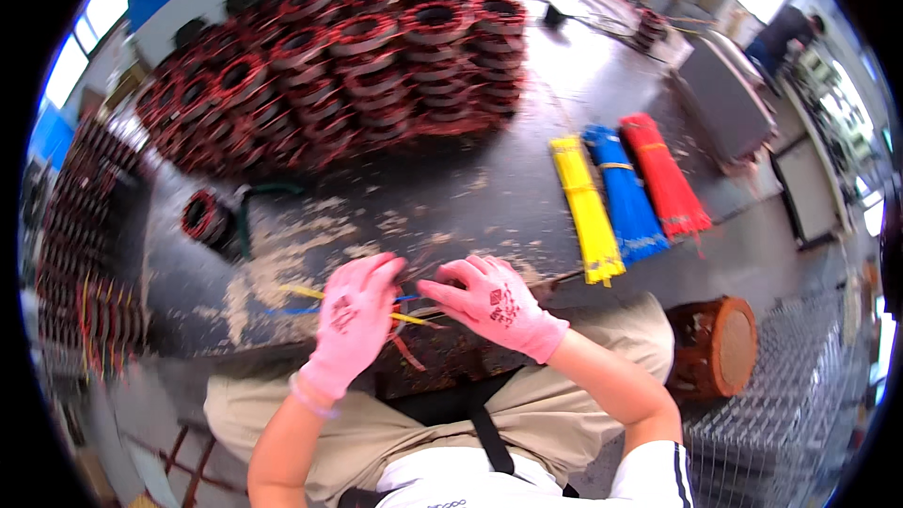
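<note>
Left hand (353, 320) pinches the yellow sleeve (414, 318) at the wound coil (428, 343); right hand (489, 301) pins the leads, fingers curled. Best to keep that sleeve taut, with the 3 sleeve bundles (625, 193) within reach.

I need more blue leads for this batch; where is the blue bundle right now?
In the head view the blue bundle lies on the dark workbench, up and to the right of the right hand, between the yellow bundle and the red bundle.

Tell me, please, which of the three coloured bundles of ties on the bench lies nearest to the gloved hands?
The yellow bundle. It is the leftmost of the three, with the blue bundle and the red bundle beyond it, farther from the right hand.
</note>
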